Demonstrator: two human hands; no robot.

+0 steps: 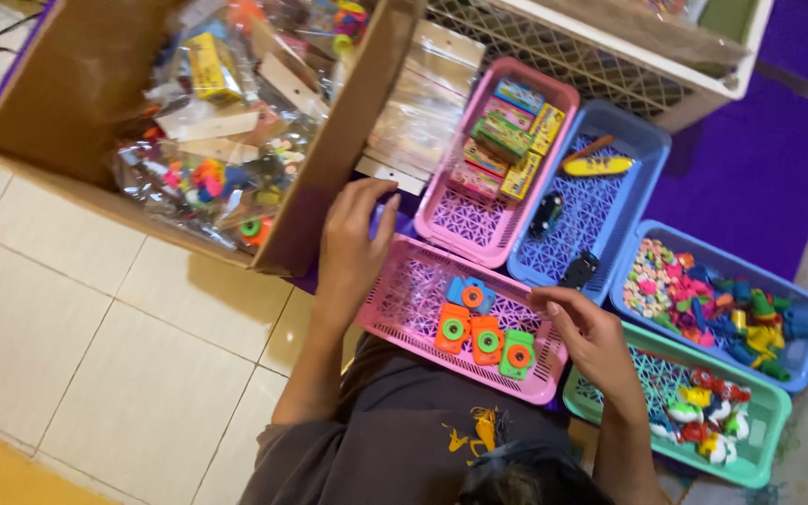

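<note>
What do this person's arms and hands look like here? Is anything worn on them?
Both hands are bare: no gloves, rings, watch or bracelets show on the left hand or the right hand. The forearms are uncovered too. The only clothing in view is a dark grey short-sleeved shirt, its sleeve ending above the left elbow, with a small yellow-orange print on it.

The pink basket (420, 297) is glossy latticed plastic, as are the toy cameras (486, 335) in it. The box (67, 84) is matt brown cardboard; the floor tiles (123, 374) are smooth and shiny.
</note>
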